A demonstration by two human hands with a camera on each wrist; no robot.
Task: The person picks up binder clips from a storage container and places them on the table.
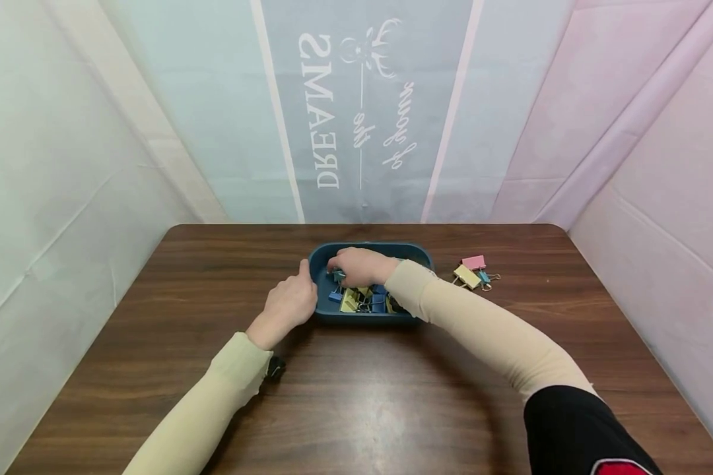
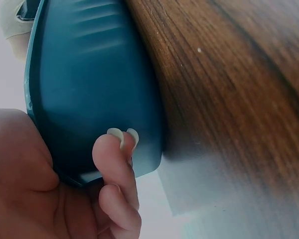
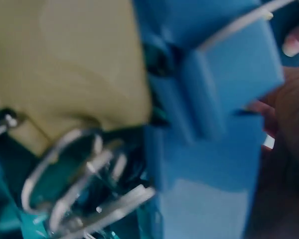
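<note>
A dark teal plastic bin [image 1: 356,318] stands near the back of the table with yellow binder clips [image 1: 349,301] and blue binder clips [image 3: 204,174] inside. My left hand [image 1: 290,300] grips the bin's left end. Its thumb side lies at the rim and its curled fingers [image 2: 114,159] lie against the outer wall in the left wrist view. Inside the bin, toward its left end, my right hand [image 1: 362,265] pinches a small teal binder clip [image 1: 339,274]. The right wrist view is blurred and shows only part of that hand [image 3: 294,109].
To the right of the bin, a pink binder clip [image 1: 473,262], a yellow binder clip [image 1: 466,276] and a teal binder clip [image 1: 484,280] lie close together on the brown wooden table [image 1: 356,409]. A small black object [image 1: 276,367] sits at the left cuff. Cloth [image 1: 214,99] hangs behind.
</note>
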